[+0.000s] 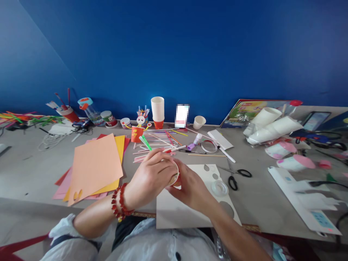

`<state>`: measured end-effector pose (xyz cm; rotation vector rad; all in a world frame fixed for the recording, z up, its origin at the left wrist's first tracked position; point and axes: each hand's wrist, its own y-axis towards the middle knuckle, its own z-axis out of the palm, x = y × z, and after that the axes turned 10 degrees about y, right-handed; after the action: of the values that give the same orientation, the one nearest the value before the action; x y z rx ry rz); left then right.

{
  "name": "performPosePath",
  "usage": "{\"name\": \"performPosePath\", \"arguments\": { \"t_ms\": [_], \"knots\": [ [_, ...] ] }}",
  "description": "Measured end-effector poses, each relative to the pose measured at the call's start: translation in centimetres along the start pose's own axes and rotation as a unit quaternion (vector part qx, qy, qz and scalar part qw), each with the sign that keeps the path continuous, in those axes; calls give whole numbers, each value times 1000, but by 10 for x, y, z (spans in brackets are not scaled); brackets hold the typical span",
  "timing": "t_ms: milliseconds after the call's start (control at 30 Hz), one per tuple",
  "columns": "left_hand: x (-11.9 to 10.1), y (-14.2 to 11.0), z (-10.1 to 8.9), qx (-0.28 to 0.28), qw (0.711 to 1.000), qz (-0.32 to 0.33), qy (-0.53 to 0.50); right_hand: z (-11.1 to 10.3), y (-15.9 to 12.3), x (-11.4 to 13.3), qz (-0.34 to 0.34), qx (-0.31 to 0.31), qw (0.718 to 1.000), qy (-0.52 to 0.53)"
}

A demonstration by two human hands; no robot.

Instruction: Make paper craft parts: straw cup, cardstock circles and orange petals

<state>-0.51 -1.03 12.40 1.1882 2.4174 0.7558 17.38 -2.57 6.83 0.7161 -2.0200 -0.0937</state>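
Note:
Between my two hands is a paper cup (177, 173), tipped so that part of its pale rim and reddish side shows. My left hand (155, 169) wraps over it from the left, its fingers across the opening. From the right, my right hand (189, 185) closes around the cup's other side. Most of the cup is hidden by the fingers. Under the hands lies a white card sheet (174, 214) with round holes cut in it. A roll of clear tape (219, 188) rests on the sheet, and black-handled scissors (233, 182) lie at its right edge.
Coloured paper sheets (95, 166) are stacked at left. A red cup with a rabbit figure (137, 133), stacked cups (157, 108) and a lit phone (182, 116) stand at the back. Sticks and markers are strewn in front. A power strip (301, 199) lies at right.

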Motion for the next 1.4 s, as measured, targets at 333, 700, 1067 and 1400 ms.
{"name": "performPosePath", "arguments": {
  "t_ms": [333, 700, 1067, 1400],
  "knots": [
    [-2, -7, 5, -12, 993, -9, 116, -1, -1, -3, -48, -18, 996, -67],
    [-2, -2, 7, -23, 997, 32, 60, -6, 1, 3, -46, -9, 996, -74],
    [-3, 0, 2, 9, 999, -13, -43, -6, 1, 3, -60, -7, 996, -62],
    [0, -10, 7, 40, 990, -87, -100, -8, 3, 11, -12, 12, 996, -88]
  ]
}}
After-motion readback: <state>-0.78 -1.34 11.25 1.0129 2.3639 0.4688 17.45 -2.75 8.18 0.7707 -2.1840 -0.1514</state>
